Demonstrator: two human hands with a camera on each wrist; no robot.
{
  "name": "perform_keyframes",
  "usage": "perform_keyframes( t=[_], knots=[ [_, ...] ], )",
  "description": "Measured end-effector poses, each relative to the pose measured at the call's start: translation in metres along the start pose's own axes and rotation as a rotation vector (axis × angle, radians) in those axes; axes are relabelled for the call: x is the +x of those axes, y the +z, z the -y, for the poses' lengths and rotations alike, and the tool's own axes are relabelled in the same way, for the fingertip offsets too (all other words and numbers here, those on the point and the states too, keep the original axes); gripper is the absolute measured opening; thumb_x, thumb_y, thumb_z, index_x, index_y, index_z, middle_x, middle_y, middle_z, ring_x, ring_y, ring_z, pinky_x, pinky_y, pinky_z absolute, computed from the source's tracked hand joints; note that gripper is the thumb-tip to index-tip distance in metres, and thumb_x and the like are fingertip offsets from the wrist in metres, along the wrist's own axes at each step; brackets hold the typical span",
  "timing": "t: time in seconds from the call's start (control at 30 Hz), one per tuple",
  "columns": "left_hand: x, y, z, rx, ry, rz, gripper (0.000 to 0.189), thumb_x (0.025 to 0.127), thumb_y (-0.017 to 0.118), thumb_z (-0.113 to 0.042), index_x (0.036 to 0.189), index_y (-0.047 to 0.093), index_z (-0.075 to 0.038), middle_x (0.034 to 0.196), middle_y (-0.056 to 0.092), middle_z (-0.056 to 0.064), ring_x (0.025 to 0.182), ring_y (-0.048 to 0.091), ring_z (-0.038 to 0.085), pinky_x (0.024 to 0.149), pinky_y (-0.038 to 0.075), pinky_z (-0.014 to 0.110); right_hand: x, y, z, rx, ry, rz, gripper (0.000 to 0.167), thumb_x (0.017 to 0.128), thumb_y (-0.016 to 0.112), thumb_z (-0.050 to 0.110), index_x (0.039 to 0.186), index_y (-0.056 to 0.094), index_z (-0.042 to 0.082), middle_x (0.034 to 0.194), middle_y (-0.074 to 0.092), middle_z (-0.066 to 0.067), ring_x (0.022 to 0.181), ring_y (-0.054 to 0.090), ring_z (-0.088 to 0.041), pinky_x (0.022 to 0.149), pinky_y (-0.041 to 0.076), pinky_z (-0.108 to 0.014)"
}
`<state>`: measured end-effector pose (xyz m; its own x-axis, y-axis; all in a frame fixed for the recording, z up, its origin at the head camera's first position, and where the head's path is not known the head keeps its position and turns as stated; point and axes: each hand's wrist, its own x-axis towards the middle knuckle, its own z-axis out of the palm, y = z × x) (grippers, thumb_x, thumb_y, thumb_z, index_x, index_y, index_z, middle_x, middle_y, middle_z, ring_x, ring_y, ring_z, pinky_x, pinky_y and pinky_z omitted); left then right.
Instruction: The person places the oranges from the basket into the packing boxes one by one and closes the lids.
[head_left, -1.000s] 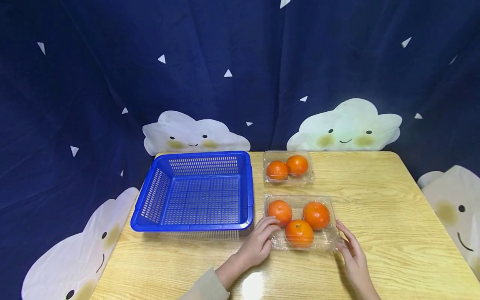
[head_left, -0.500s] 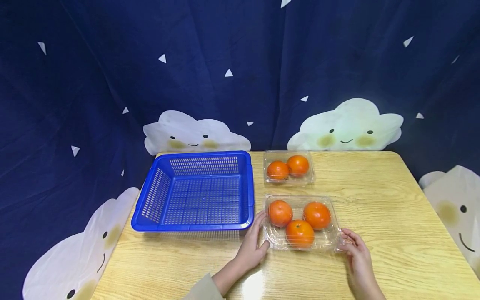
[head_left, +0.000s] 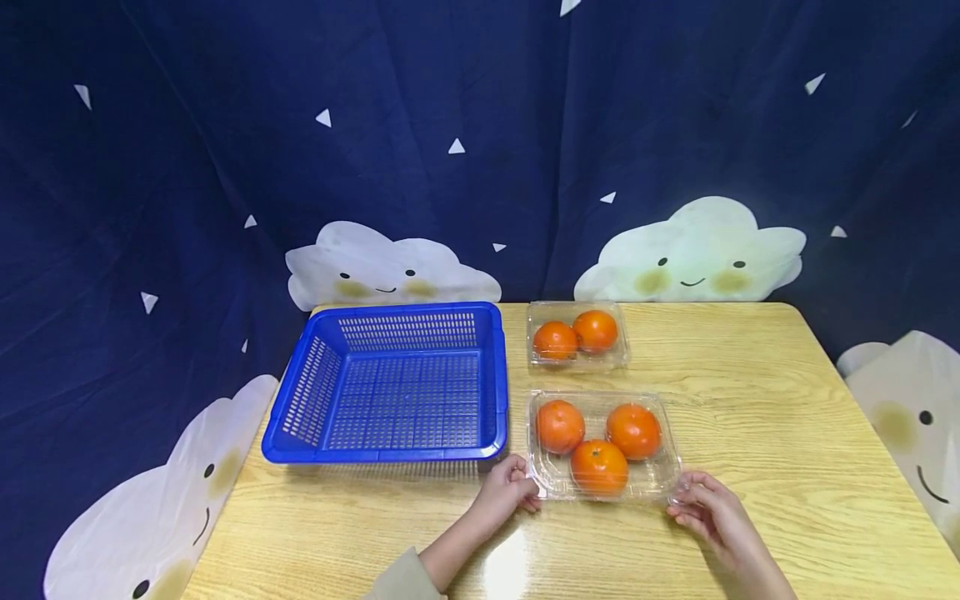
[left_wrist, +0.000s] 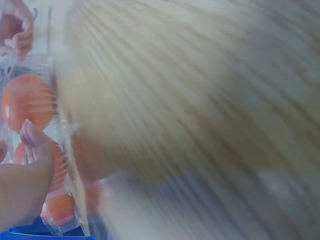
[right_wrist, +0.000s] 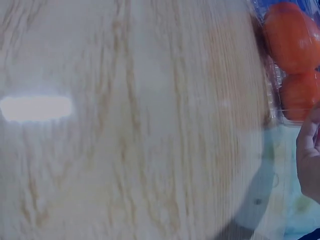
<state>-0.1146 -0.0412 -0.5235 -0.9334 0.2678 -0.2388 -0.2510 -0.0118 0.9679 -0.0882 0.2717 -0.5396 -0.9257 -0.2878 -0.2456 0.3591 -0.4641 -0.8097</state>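
A clear plastic clamshell box (head_left: 652,477) lies on the table with three oranges inside, one of them the front orange (head_left: 599,467). At its front left corner my left hand (head_left: 501,493) pinches the edge, thumb on the corner and fingers curled. My right hand (head_left: 716,515) pinches the front right corner between thumb and fingers. The left wrist view shows the left hand (left_wrist: 27,180) beside the box wall. In the right wrist view only part of the right hand (right_wrist: 309,160) shows, near the oranges (right_wrist: 292,40). Plastic glare hides whether the lid is latched.
Left of the box stands a blue plastic basket (head_left: 384,456) with slotted walls and nothing inside. A second clear box (head_left: 611,360) with two oranges sits behind, near the table's back edge. The wooden table (head_left: 780,417) meets a dark blue curtain (head_left: 480,100).
My left hand has come off the box's left top and side down to its front left corner, fingers now curled. My right hand has slid toward the front right corner. The box stays put.
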Motion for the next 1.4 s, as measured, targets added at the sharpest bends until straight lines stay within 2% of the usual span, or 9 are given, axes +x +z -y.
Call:
perform_keyframes(
  t=[0.1, 0.17, 0.27, 0.43, 0.7, 0.93, 1.2, 1.3, 1.4],
  knots=[
    [0.001, 0.0, 0.001, -0.129, -0.092, 0.001, 0.017, 0.07, 0.049, 0.009, 0.082, 0.043, -0.001, 0.062, 0.057, 0.007, 0.054, 0.061, 0.022, 0.061, 0.053, 0.045, 0.001, -0.004, 0.002, 0.045, 0.017, 0.092, 0.029, 0.092, 0.033, -0.005, 0.094, 0.058, 0.009, 0.085, 0.066, -0.004, 0.078, 0.067, -0.016, 0.07, 0.052, -0.021],
    [0.003, -0.001, 0.005, -0.182, -0.129, -0.008, 0.019, 0.07, 0.05, 0.009, 0.083, 0.042, -0.003, 0.064, 0.06, 0.009, 0.053, 0.06, 0.016, 0.058, 0.054, 0.038, 0.001, -0.006, 0.003, 0.058, 0.03, 0.14, 0.031, 0.094, 0.03, -0.003, 0.095, 0.059, 0.008, 0.087, 0.067, -0.006, 0.081, 0.067, -0.016, 0.072, 0.051, -0.021],
    [0.005, -0.001, 0.01, -0.219, -0.154, -0.026, 0.019, 0.071, 0.052, 0.009, 0.085, 0.044, -0.002, 0.064, 0.062, 0.01, 0.051, 0.06, 0.013, 0.054, 0.054, 0.031, 0.001, -0.009, 0.006, 0.071, 0.067, 0.184, 0.032, 0.095, 0.03, -0.001, 0.096, 0.061, 0.006, 0.09, 0.068, -0.008, 0.084, 0.067, -0.017, 0.075, 0.051, -0.022],
    [0.004, -0.002, 0.01, -0.233, -0.167, -0.033, 0.018, 0.072, 0.054, 0.009, 0.087, 0.046, 0.002, 0.063, 0.062, 0.008, 0.051, 0.06, 0.013, 0.054, 0.054, 0.029, 0.002, -0.011, 0.01, 0.083, 0.129, 0.2, 0.033, 0.095, 0.031, -0.001, 0.096, 0.063, 0.004, 0.092, 0.068, -0.009, 0.087, 0.066, -0.017, 0.079, 0.049, -0.022],
    [0.002, -0.003, 0.006, -0.249, -0.186, -0.016, 0.016, 0.073, 0.054, 0.01, 0.083, 0.047, -0.001, 0.061, 0.062, 0.008, 0.048, 0.06, 0.011, 0.051, 0.052, 0.025, 0.002, -0.015, 0.012, 0.143, 0.131, 0.279, 0.038, 0.096, 0.025, -0.003, 0.099, 0.063, 0.001, 0.099, 0.067, -0.012, 0.094, 0.065, -0.02, 0.084, 0.047, -0.024],
    [0.001, -0.004, 0.005, -0.25, -0.184, -0.018, 0.015, 0.073, 0.054, 0.009, 0.083, 0.048, -0.001, 0.064, 0.064, 0.009, 0.049, 0.06, 0.011, 0.052, 0.053, 0.026, 0.003, -0.015, 0.011, 0.118, 0.131, 0.243, 0.036, 0.095, 0.028, -0.003, 0.097, 0.063, 0.003, 0.097, 0.067, -0.011, 0.092, 0.065, -0.019, 0.083, 0.047, -0.023],
    [0.0, -0.003, 0.006, -0.242, -0.186, -0.024, 0.016, 0.074, 0.054, 0.008, 0.083, 0.046, -0.003, 0.065, 0.064, 0.011, 0.05, 0.06, 0.011, 0.052, 0.053, 0.027, 0.003, -0.016, 0.009, 0.131, 0.117, 0.27, 0.036, 0.095, 0.025, -0.003, 0.099, 0.061, 0.003, 0.098, 0.067, -0.011, 0.091, 0.065, -0.018, 0.082, 0.048, -0.023],
    [0.002, -0.003, 0.008, -0.217, -0.177, -0.022, 0.016, 0.074, 0.054, 0.007, 0.083, 0.046, -0.003, 0.066, 0.064, 0.011, 0.049, 0.059, 0.011, 0.052, 0.053, 0.027, 0.003, -0.015, 0.008, 0.119, 0.11, 0.274, 0.035, 0.095, 0.025, -0.004, 0.099, 0.06, 0.004, 0.097, 0.067, -0.01, 0.089, 0.066, -0.017, 0.08, 0.049, -0.022],
    [0.002, -0.002, 0.009, -0.164, -0.141, -0.022, 0.014, 0.074, 0.055, 0.006, 0.083, 0.048, -0.003, 0.064, 0.062, 0.007, 0.05, 0.058, 0.011, 0.054, 0.053, 0.03, 0.002, -0.014, 0.007, 0.07, 0.101, 0.239, 0.032, 0.095, 0.027, -0.003, 0.097, 0.058, 0.006, 0.094, 0.067, -0.008, 0.086, 0.066, -0.015, 0.077, 0.05, -0.021]
  ],
)
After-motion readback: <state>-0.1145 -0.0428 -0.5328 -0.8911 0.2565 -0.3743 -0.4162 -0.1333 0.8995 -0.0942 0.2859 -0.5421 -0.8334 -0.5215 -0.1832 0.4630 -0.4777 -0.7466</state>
